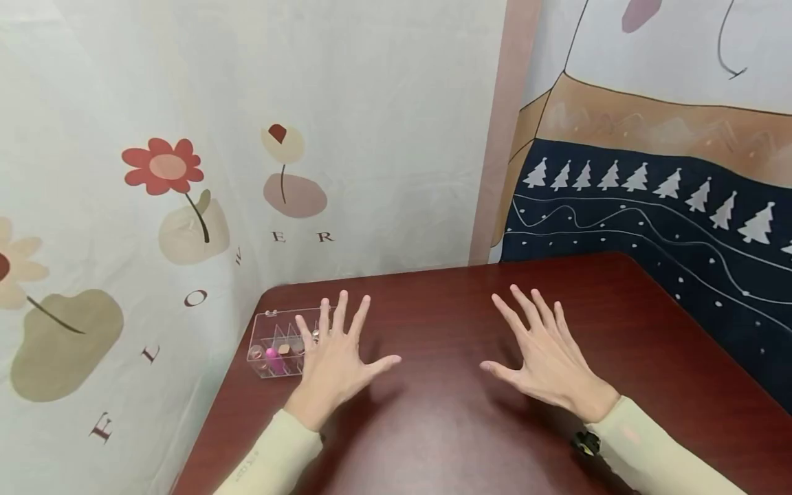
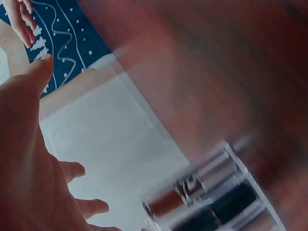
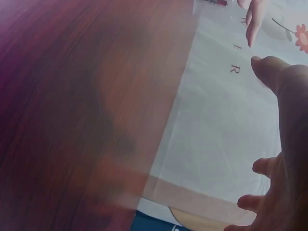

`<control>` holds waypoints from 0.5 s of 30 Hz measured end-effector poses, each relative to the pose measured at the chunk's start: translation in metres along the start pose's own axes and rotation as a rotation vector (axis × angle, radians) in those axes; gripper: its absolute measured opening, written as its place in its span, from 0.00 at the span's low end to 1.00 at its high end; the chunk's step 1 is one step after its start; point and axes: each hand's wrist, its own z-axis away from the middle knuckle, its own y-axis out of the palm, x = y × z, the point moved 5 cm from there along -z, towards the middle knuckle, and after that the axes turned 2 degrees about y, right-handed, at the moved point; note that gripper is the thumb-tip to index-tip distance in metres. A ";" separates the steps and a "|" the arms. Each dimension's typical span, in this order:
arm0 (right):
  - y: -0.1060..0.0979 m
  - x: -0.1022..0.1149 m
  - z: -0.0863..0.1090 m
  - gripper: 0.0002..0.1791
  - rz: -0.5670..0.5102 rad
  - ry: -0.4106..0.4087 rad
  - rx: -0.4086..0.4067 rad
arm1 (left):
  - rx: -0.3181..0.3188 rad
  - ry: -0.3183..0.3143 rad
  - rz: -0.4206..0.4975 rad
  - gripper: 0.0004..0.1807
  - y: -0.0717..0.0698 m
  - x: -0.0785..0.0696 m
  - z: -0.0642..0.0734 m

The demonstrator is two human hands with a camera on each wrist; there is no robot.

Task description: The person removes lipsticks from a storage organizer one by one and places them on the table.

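Note:
My left hand (image 1: 337,361) is held over the table with its fingers spread, nothing in it. Behind it, partly covered by its fingers, stands a clear divided plastic box (image 1: 262,335) with small items inside. Among these are a bright pink piece (image 1: 275,360) and a tan one (image 1: 284,349). The left wrist view catches the box (image 2: 252,185) blurred at its lower edge, close to the left fingers. Across the table my right hand (image 1: 551,357) hovers the same way, fingers and thumb apart, holding nothing. A wide gap separates the two thumbs.
Both hands are above a dark reddish-brown wooden table (image 1: 433,426) with rounded far corners. A pale curtain (image 1: 396,137) printed with flowers and letters hangs along its back and left sides. At the right hangs a navy cloth (image 1: 619,213) with white trees.

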 end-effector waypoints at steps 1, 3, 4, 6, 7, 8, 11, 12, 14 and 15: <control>0.000 0.001 -0.001 0.66 -0.001 -0.002 0.003 | -0.007 -0.004 -0.001 0.72 -0.001 0.004 -0.001; 0.001 0.004 -0.003 0.66 -0.006 -0.009 0.007 | -0.014 -0.016 -0.001 0.72 -0.003 0.012 -0.003; 0.001 0.005 -0.004 0.65 -0.009 -0.013 0.009 | -0.013 -0.023 -0.001 0.72 -0.004 0.016 -0.004; 0.002 0.007 -0.005 0.65 -0.015 -0.021 0.008 | -0.009 -0.037 -0.007 0.72 -0.004 0.024 -0.004; 0.002 0.008 -0.006 0.65 -0.017 -0.027 0.003 | -0.010 -0.042 -0.008 0.72 -0.005 0.028 -0.005; 0.002 0.010 -0.007 0.65 -0.017 -0.032 -0.003 | -0.011 -0.047 -0.010 0.73 -0.005 0.031 -0.005; 0.002 0.013 -0.011 0.64 -0.014 -0.049 -0.021 | -0.015 -0.055 -0.015 0.73 -0.005 0.041 -0.005; 0.003 0.015 -0.013 0.63 -0.013 -0.056 -0.023 | -0.018 -0.057 -0.013 0.73 -0.005 0.044 -0.005; 0.004 0.018 -0.015 0.63 -0.012 -0.069 -0.019 | -0.021 -0.059 -0.007 0.73 -0.006 0.050 -0.004; 0.005 0.020 -0.017 0.63 -0.013 -0.075 -0.017 | -0.022 -0.061 -0.002 0.73 -0.006 0.053 -0.003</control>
